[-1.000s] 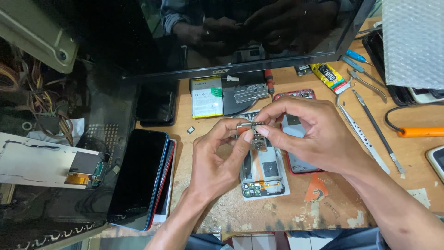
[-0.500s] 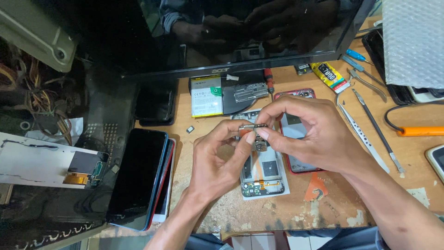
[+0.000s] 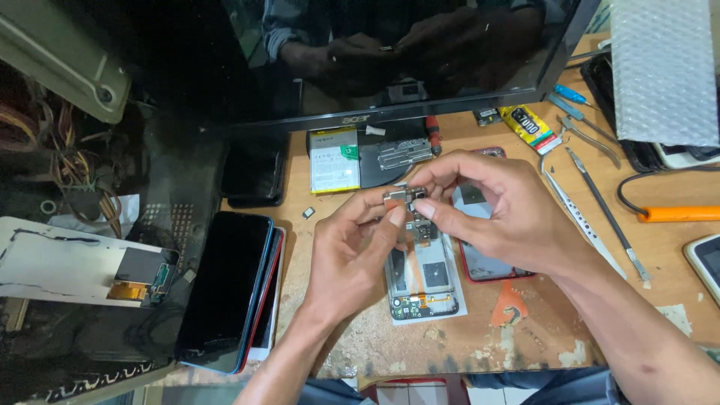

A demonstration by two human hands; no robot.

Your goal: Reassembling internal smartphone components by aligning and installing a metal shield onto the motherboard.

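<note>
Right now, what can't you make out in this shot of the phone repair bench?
- Small metal part, head view: pinched between both hands' fingertips, too small to identify.
- Opened phone frame: its upper end is covered by the left hand and right hand.
- Red-edged phone: mostly hidden under the right hand.
- Phone at the right edge: cut off by the frame.
- Monitor: top cut off; its reflection is too dark for detail.

Silver part (image 3: 405, 197), orange tool handle (image 3: 679, 214), wht/green battery (image 3: 334, 160)
</note>
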